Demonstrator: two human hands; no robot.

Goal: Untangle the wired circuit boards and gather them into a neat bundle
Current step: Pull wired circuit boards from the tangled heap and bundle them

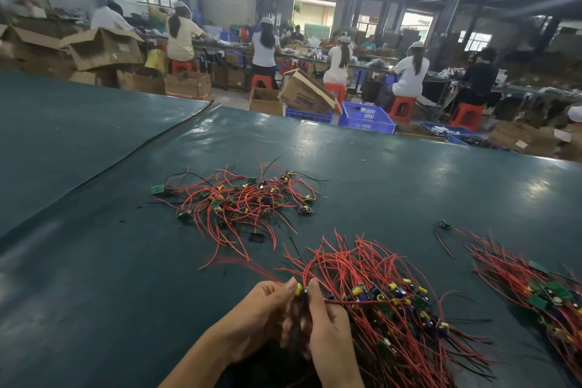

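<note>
Factory floor: workers [409, 72] on red stools [402, 108], cardboard boxes [105, 49], blue crates [367, 118].

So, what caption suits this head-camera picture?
Left hand and right hand pinch a wired circuit board beside the near bundle; a tangled pile waits on the green table.

A single head-worn camera (wide-angle, bending straight lines near the frame's borders) looks forward and down from the person's own position. The left hand [261, 309] and right hand [327, 334] sit close beneath it at the bottom edge. The green surface [94, 261] stretches away toward seated workers [409, 72] far behind.
</note>
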